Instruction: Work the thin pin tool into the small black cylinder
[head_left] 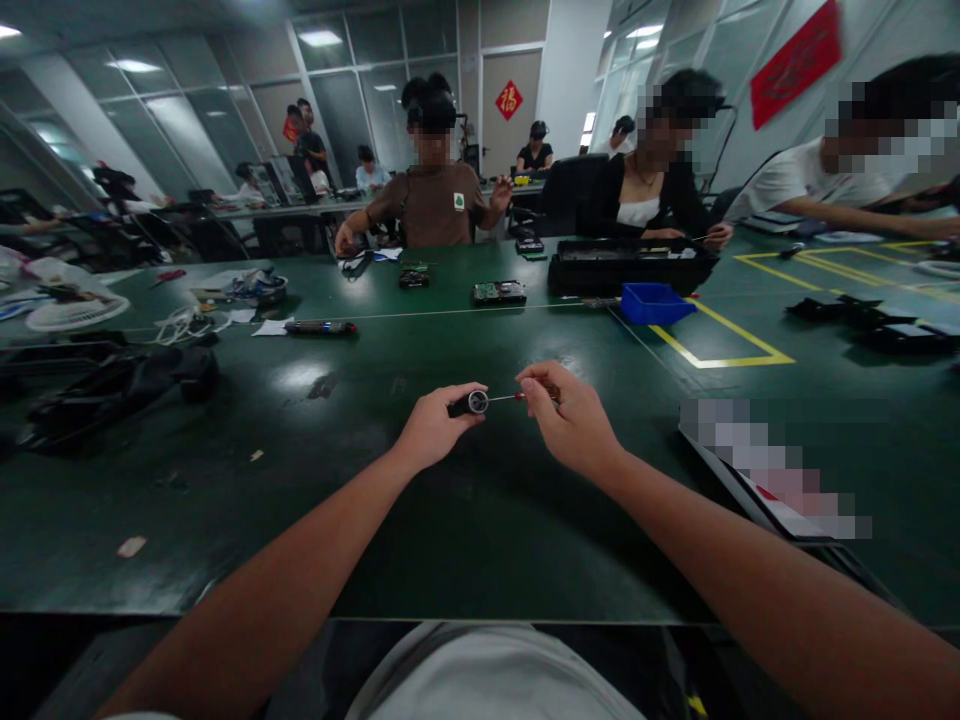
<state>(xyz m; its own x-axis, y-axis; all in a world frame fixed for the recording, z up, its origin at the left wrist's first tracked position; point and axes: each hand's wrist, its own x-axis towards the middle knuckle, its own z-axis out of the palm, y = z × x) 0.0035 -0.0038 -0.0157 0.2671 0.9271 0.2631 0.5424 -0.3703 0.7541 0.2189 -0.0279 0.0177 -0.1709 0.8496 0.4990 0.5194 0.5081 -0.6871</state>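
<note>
My left hand (435, 430) is closed around a small black cylindrical part with a round silver-rimmed end (478, 402), which faces me. My right hand (574, 420) grips a screwdriver (504, 398) by its reddish handle, mostly covered by the fingers. The thin metal shaft points left and its end meets the side of the round part; whether it sits in a screw is too small to tell. Both hands are raised over the middle of the green table (450, 560).
Ahead lie a blue bin (656, 305), a circuit-board device (499, 292) and a dark cylindrical object (321, 328). Black gear (124, 395) lies left, a flat blurred-out item (750, 490) right. Across the table, a person in brown (442, 205) and others work with their hands.
</note>
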